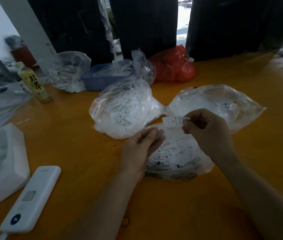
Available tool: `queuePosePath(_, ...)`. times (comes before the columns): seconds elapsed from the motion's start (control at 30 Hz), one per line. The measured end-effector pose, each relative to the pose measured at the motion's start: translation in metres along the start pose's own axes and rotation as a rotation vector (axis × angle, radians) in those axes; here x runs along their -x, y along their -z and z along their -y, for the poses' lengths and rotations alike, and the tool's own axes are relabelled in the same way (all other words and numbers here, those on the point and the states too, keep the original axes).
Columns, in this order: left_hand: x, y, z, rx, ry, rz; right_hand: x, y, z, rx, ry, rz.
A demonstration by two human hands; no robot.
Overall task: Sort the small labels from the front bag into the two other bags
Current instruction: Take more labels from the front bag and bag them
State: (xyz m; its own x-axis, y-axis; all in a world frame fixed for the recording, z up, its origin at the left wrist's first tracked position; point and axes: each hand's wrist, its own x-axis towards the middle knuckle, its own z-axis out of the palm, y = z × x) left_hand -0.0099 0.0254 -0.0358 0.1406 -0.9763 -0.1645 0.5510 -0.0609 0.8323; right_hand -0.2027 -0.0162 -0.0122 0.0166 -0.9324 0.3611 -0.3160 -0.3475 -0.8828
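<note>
A clear front bag (pixel 177 158) full of small white size labels lies on the orange table in front of me. My right hand (pixel 206 129) pinches one small label (pixel 172 122) marked "L" above that bag. My left hand (pixel 142 148) rests at the front bag's left edge, fingers loosely curled; whether it grips the plastic is unclear. Behind stand two other clear bags: a full left bag (pixel 123 108) packed with labels and a flatter right bag (pixel 213 103).
A white remote-like device (pixel 31 198) and a white foam box (pixel 2 158) lie at the left. A yellow bottle (pixel 35 84), a blue tray (pixel 106 77), another clear bag (pixel 68 71) and a red bag (pixel 173 64) stand at the back. A rubber band (pixel 126 221) lies near me.
</note>
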Motion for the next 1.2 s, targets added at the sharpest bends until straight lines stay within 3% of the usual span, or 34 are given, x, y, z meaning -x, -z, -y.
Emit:
queuePosePath(0.13, -0.0007, 0.0011, 0.0012, -0.01, -0.008, 0.003, 0.0019, -0.0032, -0.0019, 0.037, 0.002, 0.083)
queuePosePath(0.33, -0.0022, 0.0015, 0.0015, -0.007, -0.006, -0.013, -0.001, 0.002, 0.002, -0.082, -0.006, 0.011)
queuePosePath(0.6, -0.0022, 0.0012, 0.0024, -0.029, -0.021, -0.015, 0.0019, -0.0029, -0.0001, 0.069, 0.01, 0.123)
queuePosePath(0.93, 0.0018, 0.0008, 0.0042, -0.332, -0.08, -0.04, 0.0035, -0.0039, -0.0027, 0.078, 0.016, 0.286)
queuePosePath(1.2, 0.0043, -0.0006, 0.0025, -0.32, -0.064, -0.065, 0.0038, -0.0066, -0.0042, 0.014, -0.06, 0.224)
